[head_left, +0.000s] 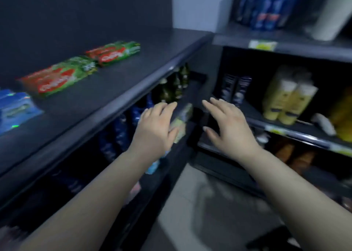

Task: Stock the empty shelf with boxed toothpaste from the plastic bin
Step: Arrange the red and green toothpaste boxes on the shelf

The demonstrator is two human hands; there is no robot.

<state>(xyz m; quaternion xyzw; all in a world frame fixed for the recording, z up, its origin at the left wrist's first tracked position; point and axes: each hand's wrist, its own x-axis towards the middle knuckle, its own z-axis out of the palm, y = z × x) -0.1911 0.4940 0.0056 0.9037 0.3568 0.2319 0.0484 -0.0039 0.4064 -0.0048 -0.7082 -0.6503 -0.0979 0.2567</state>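
The frame is blurred by motion. On the dark top shelf (114, 87) lie red-and-green toothpaste boxes, one stack (59, 77) in the middle and another (114, 53) farther back. Blue toothpaste boxes (13, 109) lie at the shelf's left edge. My left hand (154, 128) hovers below the shelf's front edge with its fingers straight and holds nothing. My right hand (226, 125) is beside it, fingers spread and empty, in front of the corner between the two shelf units. The plastic bin is not in view.
Blue packs (118, 134) and dark green bottles (177, 85) fill the shelf under the top one. The right unit holds yellow bottles (287, 100), dark cans (236, 88) and blue bottles (266, 7) higher up. Grey floor (200, 203) shows between my arms.
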